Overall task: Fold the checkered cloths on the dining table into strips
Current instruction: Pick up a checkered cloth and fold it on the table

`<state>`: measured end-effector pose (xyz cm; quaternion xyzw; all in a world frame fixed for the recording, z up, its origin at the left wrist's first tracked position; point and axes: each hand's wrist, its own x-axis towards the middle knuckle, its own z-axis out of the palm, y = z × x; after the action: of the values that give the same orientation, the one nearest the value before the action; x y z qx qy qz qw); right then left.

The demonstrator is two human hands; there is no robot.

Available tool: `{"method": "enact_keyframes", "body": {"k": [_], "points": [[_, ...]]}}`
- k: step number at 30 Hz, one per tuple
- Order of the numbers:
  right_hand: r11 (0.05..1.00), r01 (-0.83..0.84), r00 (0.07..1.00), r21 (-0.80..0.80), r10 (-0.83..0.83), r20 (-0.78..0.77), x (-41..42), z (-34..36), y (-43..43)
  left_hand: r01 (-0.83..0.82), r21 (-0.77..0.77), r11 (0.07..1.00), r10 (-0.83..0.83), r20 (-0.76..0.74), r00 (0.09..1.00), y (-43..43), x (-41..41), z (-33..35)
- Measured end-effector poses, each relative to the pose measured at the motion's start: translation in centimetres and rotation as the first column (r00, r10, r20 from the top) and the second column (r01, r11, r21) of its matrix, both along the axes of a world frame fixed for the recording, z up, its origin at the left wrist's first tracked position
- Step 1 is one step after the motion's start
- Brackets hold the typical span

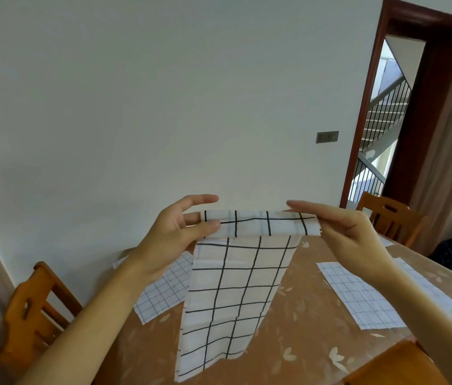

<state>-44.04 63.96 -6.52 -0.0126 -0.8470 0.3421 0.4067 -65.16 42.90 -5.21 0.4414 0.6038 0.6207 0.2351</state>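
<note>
One fold begun on the held cloth (pixel 233 287), its ends pinched by left hand (pixel 174 237) and right hand (pixel 352 232); left cloth (pixel 161 295) at 8 o'clock, right cloth (pixel 358 295) at 4, lie flat

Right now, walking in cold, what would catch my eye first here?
The black-checked cloth is held up in the middle, its top edge folded over and pinched between the left hand and right hand, with the rest hanging down over the dining table. Two finer-checked cloths lie flat on it, one to each side. At upper right an open doorway shows a staircase.
</note>
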Motion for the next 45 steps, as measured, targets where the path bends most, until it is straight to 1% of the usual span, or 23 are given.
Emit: {"method": "enact_keyframes", "body": {"k": [1, 2, 3, 4, 5, 7, 8, 10, 12, 15, 17, 19, 21, 23, 25, 26, 28, 31, 34, 36, 40, 42, 45], "points": [[0.996, -0.034, 0.999, -0.088, 0.035, 0.011, -0.1, 0.0, -0.1, -0.010, 0.016, 1.000, 0.011, -0.006, 1.000, 0.0, 0.0, 0.0], [0.972, -0.081, 0.996, -0.221, 0.086, 0.016, -0.4, 0.1, -0.3, -0.022, 0.025, 0.999, 0.022, -0.013, 1.000, 0.0, -0.1, -0.1], [0.919, -0.094, 0.992, -0.383, 0.120, 0.046, -0.7, 0.6, -0.6, -0.027, 0.033, 0.999, 0.027, -0.016, 0.999, 0.1, -0.2, -0.1], [0.874, -0.081, 0.985, -0.479, 0.145, 0.098, -0.8, 0.8, -0.7, -0.024, 0.042, 0.999, 0.025, -0.019, 1.000, 0.1, -0.2, -0.1], [0.859, -0.064, 0.974, -0.508, 0.165, 0.155, -0.8, 0.9, -1.0, -0.021, 0.051, 0.998, 0.022, -0.023, 0.999, 0.2, -0.2, -0.1], [0.912, -0.011, 0.955, -0.409, 0.130, 0.266, -1.1, 1.1, -1.0, -0.025, 0.062, 0.998, 0.028, -0.053, 0.998, 0.2, -0.1, 0.0], [0.936, -0.017, 0.951, -0.351, 0.123, 0.283, -1.1, 1.0, -1.1, -0.032, 0.063, 0.998, 0.037, -0.078, 0.996, 0.2, -0.1, 0.1], [0.939, -0.064, 0.943, -0.339, 0.168, 0.289, -0.6, 0.6, -1.0, -0.044, 0.069, 0.997, 0.053, -0.138, 0.989, 0.2, -0.1, 0.2], [0.945, -0.095, 0.959, -0.312, 0.171, 0.227, -0.8, 0.0, -0.3, -0.063, 0.077, 0.995, 0.078, -0.211, 0.974, 0.2, -0.4, 0.3], [0.955, -0.089, 0.982, -0.284, 0.132, 0.133, -1.2, -0.1, -0.2, -0.099, 0.094, 0.991, 0.123, -0.306, 0.944, -0.1, -0.6, 0.4], [0.938, -0.103, 0.989, -0.330, 0.132, 0.066, -1.1, 0.0, -0.3, -0.119, 0.120, 0.985, 0.153, -0.331, 0.931, -0.1, -0.6, 0.3], [0.925, -0.136, 0.984, -0.356, 0.168, 0.061, -0.9, 0.0, -0.3, -0.139, 0.150, 0.979, 0.182, -0.330, 0.926, -0.1, -0.6, 0.2], [0.926, -0.165, 0.970, -0.339, 0.215, 0.115, -0.8, 0.0, -0.4, -0.157, 0.174, 0.972, 0.205, -0.307, 0.929, -0.1, -0.7, 0.2], [0.953, -0.152, 0.969, -0.260, 0.196, 0.151, -0.9, -0.1, -0.4, -0.162, 0.187, 0.969, 0.209, -0.269, 0.940, -0.2, -0.8, 0.4], [0.968, -0.115, 0.983, -0.221, 0.143, 0.113, -1.0, 0.0, -0.5, -0.164, 0.185, 0.969, 0.204, -0.224, 0.953, -0.3, -0.7, 0.6], [0.967, -0.105, 0.989, -0.231, 0.126, 0.077, -1.0, 0.1, -0.7, -0.167, 0.159, 0.973, 0.198, -0.205, 0.959, -0.3, -0.7, 0.6], [0.960, -0.110, 0.993, -0.259, 0.117, 0.009, -1.1, 0.2, -0.8, -0.161, 0.046, 0.986, 0.166, -0.144, 0.976, -0.3, -0.8, 0.4], [0.957, -0.127, 0.992, -0.260, 0.124, -0.027, -1.1, 0.4, -1.0, -0.084, -0.132, 0.988, 0.089, 0.032, 0.996, -0.2, -1.1, -0.5], [0.958, -0.148, 0.989, -0.246, 0.143, -0.038, -1.1, 0.2, -1.0, 0.043, -0.157, 0.987, -0.009, 0.208, 0.978, -0.2, -1.3, -0.7], [0.968, -0.139, 0.990, -0.210, 0.134, -0.041, -1.0, 0.1, -0.9, 0.043, -0.139, 0.989, -0.012, 0.216, 0.976, -0.3, -1.1, -0.4], [0.983, -0.132, 0.991, -0.124, 0.134, 0.005, -1.0, -0.2, -0.3, 0.012, -0.109, 0.994, 0.007, 0.166, 0.986, -0.3, -0.9, -0.5], [0.979, -0.146, 0.988, -0.144, 0.153, 0.037, -1.0, 0.0, -0.3, 0.016, -0.088, 0.996, 0.000, 0.175, 0.985, -0.4, -0.9, -0.5], [0.977, -0.100, 0.991, -0.190, 0.115, 0.071, -0.4, -0.1, -0.2, 0.023, -0.056, 0.998, -0.012, 0.188, 0.982, -0.3, -0.9, -0.5]]}}
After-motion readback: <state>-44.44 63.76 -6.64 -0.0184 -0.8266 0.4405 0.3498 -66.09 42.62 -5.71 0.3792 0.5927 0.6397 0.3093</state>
